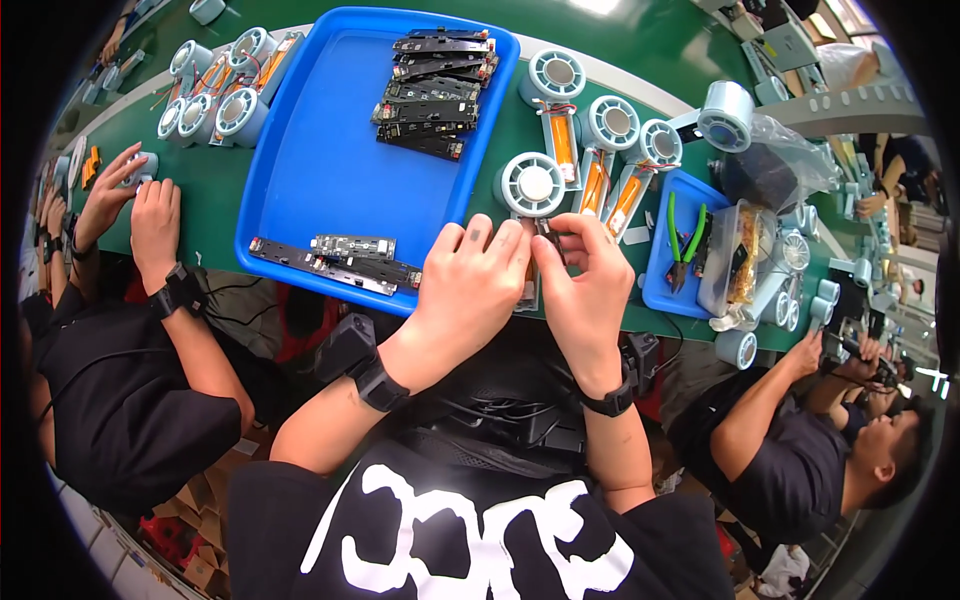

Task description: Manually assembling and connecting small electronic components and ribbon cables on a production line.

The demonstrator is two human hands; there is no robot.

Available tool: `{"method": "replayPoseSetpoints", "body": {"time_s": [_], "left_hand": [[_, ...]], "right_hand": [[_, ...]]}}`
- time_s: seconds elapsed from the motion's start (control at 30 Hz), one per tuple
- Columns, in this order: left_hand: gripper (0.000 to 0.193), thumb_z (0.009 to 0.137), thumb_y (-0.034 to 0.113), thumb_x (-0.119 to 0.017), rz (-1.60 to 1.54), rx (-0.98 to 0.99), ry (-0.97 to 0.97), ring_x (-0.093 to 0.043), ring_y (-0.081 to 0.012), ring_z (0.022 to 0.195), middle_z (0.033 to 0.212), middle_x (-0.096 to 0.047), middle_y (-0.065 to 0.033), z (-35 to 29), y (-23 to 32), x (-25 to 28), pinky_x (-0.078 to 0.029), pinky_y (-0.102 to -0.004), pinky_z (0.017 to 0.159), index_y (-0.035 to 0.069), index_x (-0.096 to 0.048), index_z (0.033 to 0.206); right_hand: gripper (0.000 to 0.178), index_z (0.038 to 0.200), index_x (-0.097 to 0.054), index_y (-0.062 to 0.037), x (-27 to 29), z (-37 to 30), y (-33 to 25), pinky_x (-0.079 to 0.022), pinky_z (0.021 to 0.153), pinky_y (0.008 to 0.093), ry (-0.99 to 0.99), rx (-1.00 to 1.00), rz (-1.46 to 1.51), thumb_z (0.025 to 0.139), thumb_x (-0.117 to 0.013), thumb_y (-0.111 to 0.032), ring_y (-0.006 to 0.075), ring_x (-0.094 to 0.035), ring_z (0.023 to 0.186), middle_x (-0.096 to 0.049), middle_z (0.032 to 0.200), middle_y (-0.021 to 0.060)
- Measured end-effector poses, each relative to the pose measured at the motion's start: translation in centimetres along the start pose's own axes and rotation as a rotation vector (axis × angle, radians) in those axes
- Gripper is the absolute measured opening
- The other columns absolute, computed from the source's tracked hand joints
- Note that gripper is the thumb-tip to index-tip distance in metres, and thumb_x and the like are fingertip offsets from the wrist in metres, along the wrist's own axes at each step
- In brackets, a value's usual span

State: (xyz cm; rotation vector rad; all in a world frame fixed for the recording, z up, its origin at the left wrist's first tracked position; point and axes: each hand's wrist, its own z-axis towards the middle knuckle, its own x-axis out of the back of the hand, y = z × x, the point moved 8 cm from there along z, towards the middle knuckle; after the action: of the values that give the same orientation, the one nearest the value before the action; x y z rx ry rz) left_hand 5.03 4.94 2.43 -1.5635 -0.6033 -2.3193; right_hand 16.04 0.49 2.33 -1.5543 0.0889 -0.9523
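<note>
My left hand (468,285) is closed, fingers bent, over the handle of a pale blue handheld fan at the table's near edge. The fan's round slotted head (532,185) points away from me, and its handle is mostly hidden by my hands. Against the handle's top, my right hand (588,285) pinches a small dark part (545,230) between thumb and fingers; its exact kind is hidden. Left of my hands, a blue tray (330,150) holds narrow black circuit boards (335,265) at its near edge and a pile of more boards (435,95) at its far right.
Several open fans with orange batteries (595,185) lie beyond my right hand. A small blue tray (660,290) holds green-handled pliers (684,240), beside a clear plastic box (735,255). More fans (240,115) stand left of the big tray. Co-workers sit on both sides.
</note>
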Motion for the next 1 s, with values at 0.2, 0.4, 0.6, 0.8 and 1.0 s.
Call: {"method": "replayPoseSetpoints", "body": {"time_s": [0.2,0.4,0.6,0.8,1.0], "left_hand": [[0.047,0.080,-0.005,-0.058,-0.533,0.216,0.048,-0.061,-0.0375,0.105,0.111,-0.063,-0.0209,-1.4,-0.7,0.0,-0.052,-0.0450,0.089,-0.006,-0.053,0.127],[0.058,0.076,-0.013,-0.048,-1.097,0.406,0.064,-0.058,-0.0513,0.117,0.122,-0.059,-0.0347,-4.0,-1.1,-1.7,-0.049,-0.0520,0.101,-0.008,-0.039,0.134],[0.057,0.077,-0.013,-0.046,-1.150,0.369,0.036,-0.060,-0.0515,0.113,0.120,-0.059,-0.0359,-3.9,-0.8,-2.6,-0.051,-0.0505,0.099,-0.006,-0.039,0.133],[0.056,0.078,-0.013,-0.046,-1.218,0.404,-0.009,-0.061,-0.0418,0.124,0.125,-0.061,-0.0312,-3.2,-1.2,-2.4,-0.047,-0.0434,0.109,-0.006,-0.041,0.133],[0.057,0.079,-0.010,-0.049,-1.249,0.443,-0.002,-0.063,-0.0393,0.121,0.124,-0.064,-0.0275,-4.1,-1.7,-2.1,-0.050,-0.0438,0.103,-0.004,-0.044,0.135]], "right_hand": [[0.019,0.100,-0.067,0.0030,-0.1,-0.2,-0.3,-0.054,0.067,0.0289,0.080,0.145,-0.061,0.083,-0.075,0.001,0.0173,-0.066,0.076,-0.069,0.091,0.0109],[0.019,0.098,-0.067,-0.0015,-1.0,-1.5,-1.1,-0.052,0.073,0.0410,0.108,0.281,-0.195,0.081,-0.075,-0.002,0.0305,-0.064,0.087,-0.066,0.095,0.0125],[0.017,0.094,-0.068,-0.0028,-1.5,-1.8,-1.3,-0.051,0.075,0.0423,0.173,0.378,-0.289,0.080,-0.077,-0.001,0.0331,-0.062,0.089,-0.065,0.097,0.0120],[0.015,0.093,-0.067,-0.0028,-1.6,-1.2,-1.8,-0.051,0.075,0.0430,0.181,0.412,-0.360,0.081,-0.077,-0.002,0.0339,-0.061,0.088,-0.064,0.098,0.0127],[0.012,0.096,-0.063,-0.0016,-2.4,-1.9,-1.0,-0.049,0.079,0.0459,0.187,0.445,-0.352,0.087,-0.071,-0.003,0.0382,-0.057,0.093,-0.060,0.103,0.0179]]}}
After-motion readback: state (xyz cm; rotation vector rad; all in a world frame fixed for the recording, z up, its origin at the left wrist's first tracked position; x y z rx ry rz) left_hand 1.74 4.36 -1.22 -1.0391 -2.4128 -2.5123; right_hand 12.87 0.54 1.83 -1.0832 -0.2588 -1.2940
